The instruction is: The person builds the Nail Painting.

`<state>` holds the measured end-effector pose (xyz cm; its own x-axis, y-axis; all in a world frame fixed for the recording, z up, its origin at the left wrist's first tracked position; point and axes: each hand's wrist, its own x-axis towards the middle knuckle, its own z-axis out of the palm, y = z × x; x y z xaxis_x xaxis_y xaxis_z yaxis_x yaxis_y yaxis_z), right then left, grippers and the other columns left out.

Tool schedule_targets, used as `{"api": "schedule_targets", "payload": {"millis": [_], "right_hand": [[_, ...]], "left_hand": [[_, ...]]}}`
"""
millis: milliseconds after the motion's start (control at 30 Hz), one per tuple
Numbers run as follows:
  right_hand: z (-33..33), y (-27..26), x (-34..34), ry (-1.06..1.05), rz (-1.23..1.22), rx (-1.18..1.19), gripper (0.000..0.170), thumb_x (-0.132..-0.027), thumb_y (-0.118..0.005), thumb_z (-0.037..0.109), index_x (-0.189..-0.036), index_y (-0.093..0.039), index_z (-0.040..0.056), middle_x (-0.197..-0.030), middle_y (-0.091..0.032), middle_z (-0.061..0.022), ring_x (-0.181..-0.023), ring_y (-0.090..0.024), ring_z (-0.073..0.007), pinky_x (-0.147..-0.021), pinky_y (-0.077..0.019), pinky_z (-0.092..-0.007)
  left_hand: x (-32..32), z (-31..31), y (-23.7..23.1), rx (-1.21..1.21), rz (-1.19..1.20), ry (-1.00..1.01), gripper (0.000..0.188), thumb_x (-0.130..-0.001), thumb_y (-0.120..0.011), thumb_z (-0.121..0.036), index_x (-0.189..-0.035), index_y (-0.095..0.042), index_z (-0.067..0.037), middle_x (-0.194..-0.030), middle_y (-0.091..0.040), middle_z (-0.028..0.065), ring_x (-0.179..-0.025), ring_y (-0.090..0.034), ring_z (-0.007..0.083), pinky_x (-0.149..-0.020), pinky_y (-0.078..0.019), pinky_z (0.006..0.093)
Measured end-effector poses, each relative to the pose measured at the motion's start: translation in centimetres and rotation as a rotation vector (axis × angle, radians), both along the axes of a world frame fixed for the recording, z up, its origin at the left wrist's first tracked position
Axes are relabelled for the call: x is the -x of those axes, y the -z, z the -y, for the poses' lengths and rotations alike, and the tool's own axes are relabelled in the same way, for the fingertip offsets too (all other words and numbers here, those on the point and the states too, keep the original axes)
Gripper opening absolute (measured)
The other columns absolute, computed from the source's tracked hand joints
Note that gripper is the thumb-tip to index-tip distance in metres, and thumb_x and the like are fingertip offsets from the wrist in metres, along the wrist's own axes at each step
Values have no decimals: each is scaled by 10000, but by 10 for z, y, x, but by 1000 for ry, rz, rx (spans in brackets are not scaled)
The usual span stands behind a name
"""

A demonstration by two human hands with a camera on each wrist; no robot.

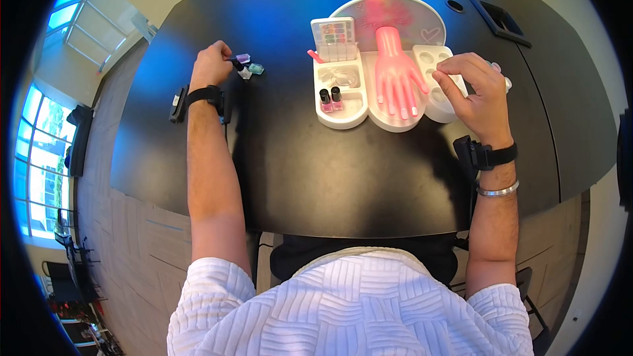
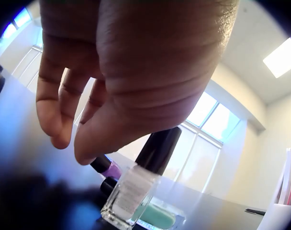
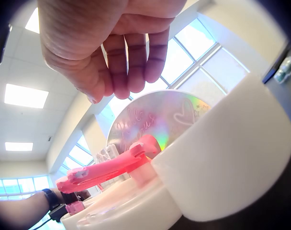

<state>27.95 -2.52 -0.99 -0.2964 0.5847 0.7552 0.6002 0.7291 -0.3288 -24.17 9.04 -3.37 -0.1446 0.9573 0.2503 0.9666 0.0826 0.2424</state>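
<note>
My left hand point(image 1: 212, 62) hovers at the left of the table beside a small group of nail polish bottles, its fingers loosely bent with nothing between them. In the left wrist view, a clear bottle of pale polish point(image 2: 128, 194) with a black cap stands close to the thumb, in front of a purple bottle point(image 2: 112, 170) and a teal bottle point(image 2: 157, 215). Above the right-hand tray of a white manicure stand point(image 1: 343, 118), my right hand point(image 1: 476, 86) hangs with relaxed, bent fingers and holds nothing visible. The stand carries a pink model hand point(image 1: 395, 72).
Two pink polish bottles point(image 1: 331, 100) stand in the stand's left tray, below a clear case point(image 1: 334, 36) of coloured pieces. Behind rises a shiny oval back panel point(image 1: 428, 20). A black tray-like insert point(image 1: 501, 20) lies at the back right of the dark table point(image 1: 330, 184).
</note>
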Motion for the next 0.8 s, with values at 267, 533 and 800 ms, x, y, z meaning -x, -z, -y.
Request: {"api": "schedule_targets", "payload": {"millis": [267,533,800], "right_hand": [[0,1,-1,3,-6,12,103,-914,-843,72,-923,-765,6,-921,-780,-89,-875,-737,-263,-794,-582,-371],[1,-1,-1,4,5,4,100,-910,-845,75,-926,-770,12,-922,-783,-93,-872,-738,-272,-794,-584,-378],[0,0,-1,3,8,-2,106,-913,-845,78,-919,-763,11,-916,-780,-93,-862,-734,-270,-784,-579,-373]], "left_hand": [[-32,19,-58,-377,202,251,194,-1025,-742,-102,-1213,-763,-61,-1044,-788,38,-930,-737,132,-836,-570,311],[-126,71,-102,-350,282,754,158,-994,-754,-69,-1148,-780,-47,-1002,-756,73,-892,-739,191,-787,-578,323],[-198,92,-81,-102,174,1166,144,-962,-803,-103,-1071,-774,-15,-962,-740,109,-857,-738,267,-754,-578,366]]}}
